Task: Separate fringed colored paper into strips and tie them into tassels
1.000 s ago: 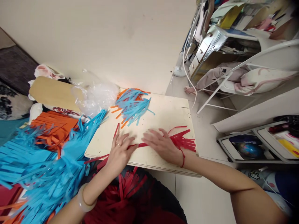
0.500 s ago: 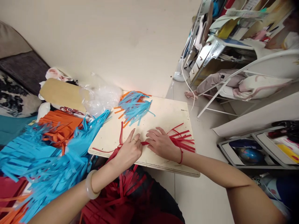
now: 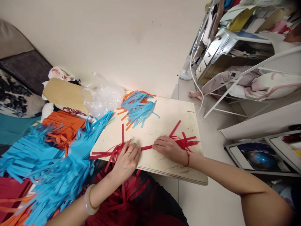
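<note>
A rolled length of red fringed paper (image 3: 147,147) lies across the pale wooden board (image 3: 164,116), its loose red strips fanning out at both ends. My left hand (image 3: 127,158), ring on one finger, presses down with curled fingers on the left part of the roll. My right hand (image 3: 169,147), a red cord at the wrist, lies with closed fingers on the right part of it. More red fringe (image 3: 124,194) spills over my lap below the board.
A small tuft of blue and orange strips (image 3: 137,108) sits at the board's far edge. Big heaps of blue fringe (image 3: 47,160) and orange fringe (image 3: 62,127) lie left, with a clear plastic bag (image 3: 104,95). A white folding chair (image 3: 254,75) and cluttered shelves stand right.
Both hands drew closer together over the red strip, then rolled it tighter. The fingers went from flat and spread to curled on the roll. The fringe ends now splay upward.
</note>
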Demonstrator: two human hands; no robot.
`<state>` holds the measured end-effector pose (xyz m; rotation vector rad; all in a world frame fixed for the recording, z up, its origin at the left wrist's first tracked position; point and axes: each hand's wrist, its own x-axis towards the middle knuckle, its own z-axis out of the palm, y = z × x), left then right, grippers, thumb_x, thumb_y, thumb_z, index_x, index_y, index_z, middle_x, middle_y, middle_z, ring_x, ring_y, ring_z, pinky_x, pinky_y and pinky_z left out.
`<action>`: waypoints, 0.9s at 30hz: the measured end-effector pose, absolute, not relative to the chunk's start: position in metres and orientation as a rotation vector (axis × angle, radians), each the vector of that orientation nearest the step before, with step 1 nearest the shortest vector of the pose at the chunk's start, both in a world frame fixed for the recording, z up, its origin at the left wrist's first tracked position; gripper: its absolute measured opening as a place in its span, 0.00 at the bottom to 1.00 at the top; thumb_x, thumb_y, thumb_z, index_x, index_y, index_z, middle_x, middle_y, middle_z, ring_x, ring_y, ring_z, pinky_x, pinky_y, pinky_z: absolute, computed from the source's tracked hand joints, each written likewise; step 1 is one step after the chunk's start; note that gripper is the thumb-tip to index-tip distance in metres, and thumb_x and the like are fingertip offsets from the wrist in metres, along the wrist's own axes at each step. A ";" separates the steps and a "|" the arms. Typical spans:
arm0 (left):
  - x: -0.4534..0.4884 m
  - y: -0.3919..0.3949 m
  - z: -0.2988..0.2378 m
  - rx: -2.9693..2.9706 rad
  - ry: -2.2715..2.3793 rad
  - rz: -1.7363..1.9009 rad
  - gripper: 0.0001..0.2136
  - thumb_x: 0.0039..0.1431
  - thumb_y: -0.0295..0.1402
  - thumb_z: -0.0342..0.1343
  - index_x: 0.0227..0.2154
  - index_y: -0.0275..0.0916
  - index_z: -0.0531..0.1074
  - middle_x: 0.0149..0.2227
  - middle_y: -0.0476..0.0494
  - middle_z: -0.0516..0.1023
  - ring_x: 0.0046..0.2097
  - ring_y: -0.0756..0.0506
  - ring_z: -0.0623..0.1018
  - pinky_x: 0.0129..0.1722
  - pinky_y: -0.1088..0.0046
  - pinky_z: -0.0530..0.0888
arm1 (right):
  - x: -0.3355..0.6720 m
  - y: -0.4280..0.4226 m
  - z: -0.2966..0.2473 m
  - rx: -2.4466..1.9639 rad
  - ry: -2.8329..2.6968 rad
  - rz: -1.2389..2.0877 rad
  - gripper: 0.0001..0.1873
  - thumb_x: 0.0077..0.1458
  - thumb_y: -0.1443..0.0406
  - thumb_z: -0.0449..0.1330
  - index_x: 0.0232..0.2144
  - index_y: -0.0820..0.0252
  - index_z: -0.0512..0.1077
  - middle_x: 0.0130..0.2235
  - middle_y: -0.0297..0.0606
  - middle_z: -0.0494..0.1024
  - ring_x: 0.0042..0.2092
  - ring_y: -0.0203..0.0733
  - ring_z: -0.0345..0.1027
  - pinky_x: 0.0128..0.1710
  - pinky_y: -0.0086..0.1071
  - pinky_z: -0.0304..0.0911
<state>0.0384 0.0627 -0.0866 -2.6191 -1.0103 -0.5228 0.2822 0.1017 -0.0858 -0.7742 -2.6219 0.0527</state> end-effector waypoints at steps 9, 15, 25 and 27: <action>0.026 0.071 -0.098 -2.704 -1.489 -1.135 0.03 0.60 0.29 0.56 0.31 0.39 0.73 0.34 0.46 0.77 0.46 0.42 0.71 0.50 0.56 0.71 | 0.285 0.101 -0.079 -1.071 -2.295 0.615 0.07 0.58 0.67 0.59 0.28 0.60 0.75 0.35 0.38 0.75 0.41 0.39 0.66 0.43 0.33 0.64; 0.029 0.068 -0.095 -2.704 -1.698 -1.066 0.04 0.61 0.29 0.52 0.32 0.38 0.71 0.37 0.42 0.72 0.48 0.40 0.69 0.50 0.54 0.68 | 0.278 0.104 -0.073 -1.242 -2.416 0.596 0.08 0.59 0.70 0.56 0.28 0.63 0.72 0.33 0.40 0.74 0.39 0.40 0.63 0.43 0.35 0.60; 0.030 0.074 -0.090 -2.717 -1.757 -0.894 0.06 0.60 0.31 0.50 0.28 0.38 0.66 0.37 0.42 0.67 0.46 0.40 0.68 0.50 0.54 0.66 | 0.261 0.109 -0.059 -1.486 -2.754 0.354 0.12 0.61 0.67 0.50 0.29 0.65 0.70 0.36 0.43 0.75 0.39 0.41 0.64 0.41 0.36 0.54; 0.030 0.075 -0.088 -2.718 -1.748 -0.871 0.06 0.60 0.31 0.51 0.27 0.38 0.66 0.36 0.42 0.67 0.45 0.40 0.68 0.50 0.54 0.67 | 0.260 0.110 -0.059 -1.489 -2.821 0.260 0.12 0.62 0.67 0.50 0.30 0.65 0.71 0.36 0.44 0.75 0.39 0.43 0.65 0.40 0.37 0.53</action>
